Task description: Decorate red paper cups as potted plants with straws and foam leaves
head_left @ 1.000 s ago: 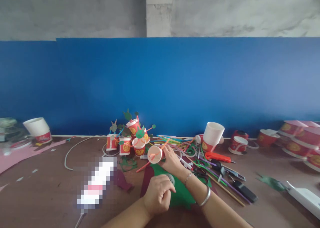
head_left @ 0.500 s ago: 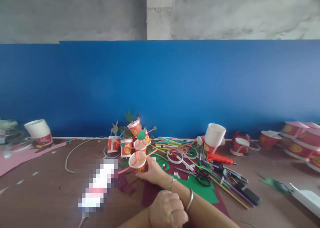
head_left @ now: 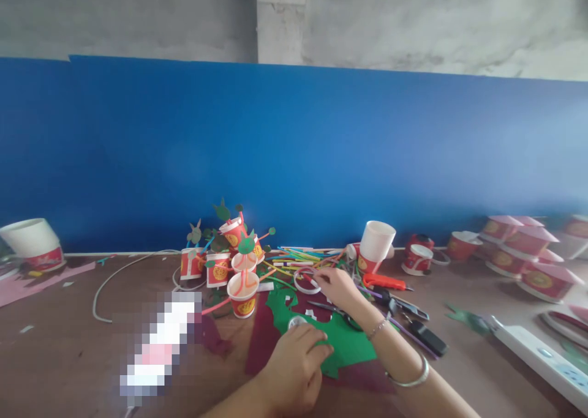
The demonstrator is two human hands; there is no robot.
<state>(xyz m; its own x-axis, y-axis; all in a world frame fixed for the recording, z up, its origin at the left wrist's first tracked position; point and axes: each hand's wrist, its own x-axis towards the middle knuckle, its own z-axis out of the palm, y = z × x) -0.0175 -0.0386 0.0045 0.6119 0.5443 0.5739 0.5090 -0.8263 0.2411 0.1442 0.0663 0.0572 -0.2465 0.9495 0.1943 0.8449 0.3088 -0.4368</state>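
My right hand (head_left: 342, 289) reaches over the craft pile, its fingers pinched at the red tip of what looks like a white marker (head_left: 313, 282); the rest is hidden under the hand. Just beyond is a pale ring (head_left: 306, 281). Below the hand, partly covered, are black-handled scissors (head_left: 331, 308). My left hand (head_left: 298, 369), loosely curled with thumb apart, hovers over green paper (head_left: 353, 344); nothing shows in it. By its knuckles is a small round whitish thing (head_left: 297, 322). A paper cup (head_left: 243, 294) with orange straw arms stands beside a decorated cup stack (head_left: 233, 232).
Drinking straws (head_left: 294, 257) lie along the blue partition (head_left: 294, 149). Tall white cups (head_left: 377, 243), an orange-handled tool (head_left: 386, 282) and keys with a black fob (head_left: 427, 337) are to the right. A power strip (head_left: 542, 357) and pink-topped cups (head_left: 528, 246) sit farther right.
My right hand has let go of the straw-armed cup and moved right to the craft pile. My left hand has loosened from a fist. The view has turned slightly right.
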